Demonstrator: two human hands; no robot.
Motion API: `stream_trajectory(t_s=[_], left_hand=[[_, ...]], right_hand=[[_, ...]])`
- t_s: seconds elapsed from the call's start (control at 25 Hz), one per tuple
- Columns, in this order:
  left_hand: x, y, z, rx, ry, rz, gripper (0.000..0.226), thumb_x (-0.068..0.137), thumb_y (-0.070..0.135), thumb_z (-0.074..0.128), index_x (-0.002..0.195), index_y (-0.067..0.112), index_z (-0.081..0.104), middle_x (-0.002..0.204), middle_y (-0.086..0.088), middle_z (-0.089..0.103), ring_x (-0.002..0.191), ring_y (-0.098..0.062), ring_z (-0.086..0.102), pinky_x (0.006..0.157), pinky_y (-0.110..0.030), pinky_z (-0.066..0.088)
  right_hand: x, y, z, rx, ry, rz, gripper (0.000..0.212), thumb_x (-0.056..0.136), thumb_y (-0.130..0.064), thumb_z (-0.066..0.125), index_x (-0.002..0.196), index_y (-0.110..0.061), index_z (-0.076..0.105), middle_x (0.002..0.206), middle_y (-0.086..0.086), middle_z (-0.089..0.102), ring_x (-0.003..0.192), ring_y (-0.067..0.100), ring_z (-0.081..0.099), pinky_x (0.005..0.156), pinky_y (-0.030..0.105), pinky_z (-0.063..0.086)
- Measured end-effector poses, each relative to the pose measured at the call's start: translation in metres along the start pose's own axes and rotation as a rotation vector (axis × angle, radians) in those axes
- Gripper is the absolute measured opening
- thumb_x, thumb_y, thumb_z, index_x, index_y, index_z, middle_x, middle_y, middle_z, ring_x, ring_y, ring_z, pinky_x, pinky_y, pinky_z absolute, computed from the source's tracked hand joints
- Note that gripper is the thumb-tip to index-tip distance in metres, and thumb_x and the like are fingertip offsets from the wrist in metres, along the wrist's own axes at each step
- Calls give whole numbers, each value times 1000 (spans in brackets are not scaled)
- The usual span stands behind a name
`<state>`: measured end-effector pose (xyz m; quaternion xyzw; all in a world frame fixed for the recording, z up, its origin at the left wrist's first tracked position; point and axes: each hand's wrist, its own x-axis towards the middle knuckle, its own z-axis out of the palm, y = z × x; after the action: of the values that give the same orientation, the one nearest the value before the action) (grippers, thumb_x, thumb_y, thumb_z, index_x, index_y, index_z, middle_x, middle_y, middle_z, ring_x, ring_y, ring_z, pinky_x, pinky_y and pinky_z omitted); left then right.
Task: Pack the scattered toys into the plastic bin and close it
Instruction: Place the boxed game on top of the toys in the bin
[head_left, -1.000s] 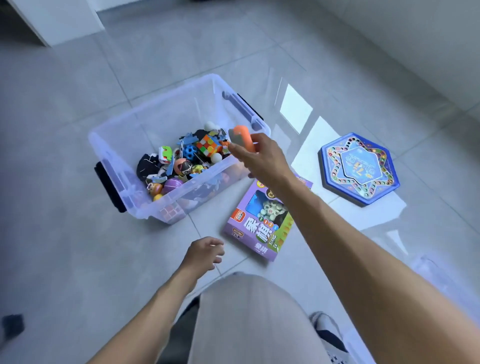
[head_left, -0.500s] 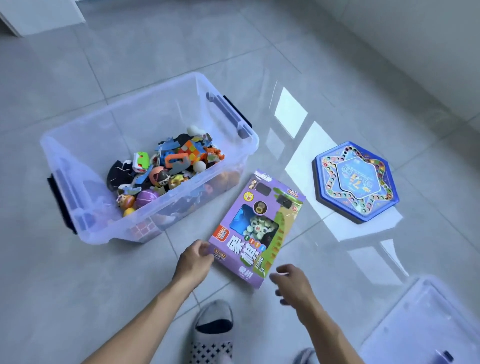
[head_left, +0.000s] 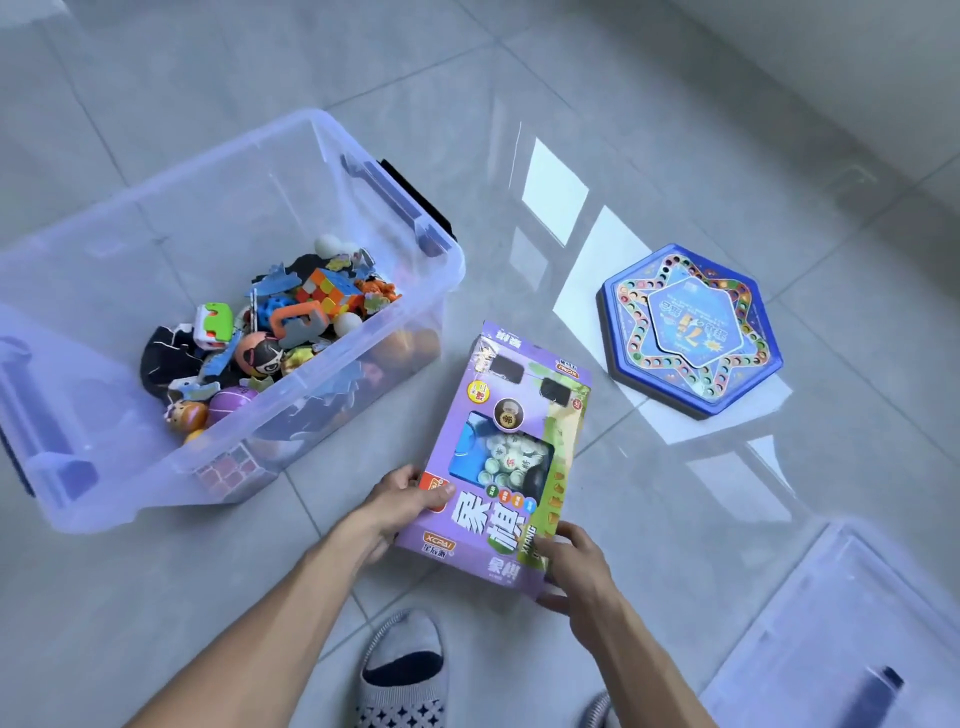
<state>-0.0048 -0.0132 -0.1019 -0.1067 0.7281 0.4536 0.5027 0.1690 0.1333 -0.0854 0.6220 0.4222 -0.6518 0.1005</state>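
Note:
A purple game box (head_left: 511, 452) with a clear window sits tilted over the tiled floor in front of me. My left hand (head_left: 402, 506) grips its near left corner, thumb on top. My right hand (head_left: 571, 564) grips its near right corner. To the left stands the clear plastic bin (head_left: 104, 249) with no lid on, holding several small toys, among them a colour cube (head_left: 324, 288) and an orange piece (head_left: 296, 317). A blue hexagonal game tin (head_left: 691, 330) lies on the floor at the right.
The bin's clear lid (head_left: 841, 623) lies at the lower right corner. My feet in grey socks (head_left: 405, 670) stand just below the box. A pale wall base runs along the upper right. Grey floor tiles surround everything.
My right hand dropped the orange piece into the bin and came down to the purple box. Both hands now hold the box's near corners. The view shifted closer.

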Motion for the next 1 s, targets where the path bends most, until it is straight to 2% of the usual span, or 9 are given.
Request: stream_trajectory(t_s=[0.12,0.24,0.4,0.48,0.6,0.68,0.76,0.88,1.0], left_hand=[[-19,13,13,-58,-27,96,25,81,16,76,96,8,58,100,-17,73,86,-33,71,81,-47,58],[-51,35,17,-83,-94,200,29,83,16,75,104,6,58,98,-13,74,79,-26,71,75,-41,58],[-91,65,8,-28,-223,305,44,70,29,78,107,11,62,101,-12,75,84,-25,71,74,-36,57],[-106,77,-3,27,-302,328,46,71,30,75,111,11,62,104,-12,75,88,-27,71,75,-35,56],[-119,88,-16,103,-396,331,45,75,29,73,115,12,60,107,-13,73,96,-32,70,76,-36,57],[-121,89,-24,123,-429,332,46,77,30,72,117,11,59,108,-15,73,96,-32,70,76,-37,57],[-117,86,-28,139,-437,329,42,81,28,72,118,12,58,108,-15,73,98,-33,70,78,-39,58],[-106,73,-29,179,-398,320,35,87,24,70,119,15,59,107,-11,74,96,-29,71,74,-36,59],[-91,52,-27,191,-312,270,62,64,44,84,116,18,62,104,-7,75,94,-26,72,79,-36,59]], right_hand=[[-15,-5,-16,16,-33,6,25,88,-11,61,112,-15,56,94,5,72,64,24,66,58,30,52],[-32,-31,-32,81,-37,-91,33,88,-17,64,118,-10,53,94,8,72,71,25,67,60,31,52],[-62,-107,-60,269,193,-503,65,78,-34,77,134,-25,44,130,5,57,105,23,61,77,36,50],[-85,-142,-82,115,253,-698,73,78,-36,80,140,-29,41,137,-2,49,118,18,54,85,30,44],[-100,-169,-104,-244,57,-756,55,78,-37,80,127,-30,56,123,0,63,101,13,64,74,24,51],[-100,-171,-108,-423,-45,-746,40,73,-40,83,109,-31,67,104,3,73,84,17,72,74,37,59],[-96,-168,-109,-407,-80,-751,36,72,-37,85,103,-26,69,98,4,75,84,22,74,78,43,60],[-94,-163,-106,-399,-164,-734,33,76,-30,83,103,-20,67,98,6,74,86,24,73,75,41,60],[-77,-140,-99,-392,-116,-711,32,77,-31,82,104,-22,67,96,4,74,84,24,73,74,42,59]])
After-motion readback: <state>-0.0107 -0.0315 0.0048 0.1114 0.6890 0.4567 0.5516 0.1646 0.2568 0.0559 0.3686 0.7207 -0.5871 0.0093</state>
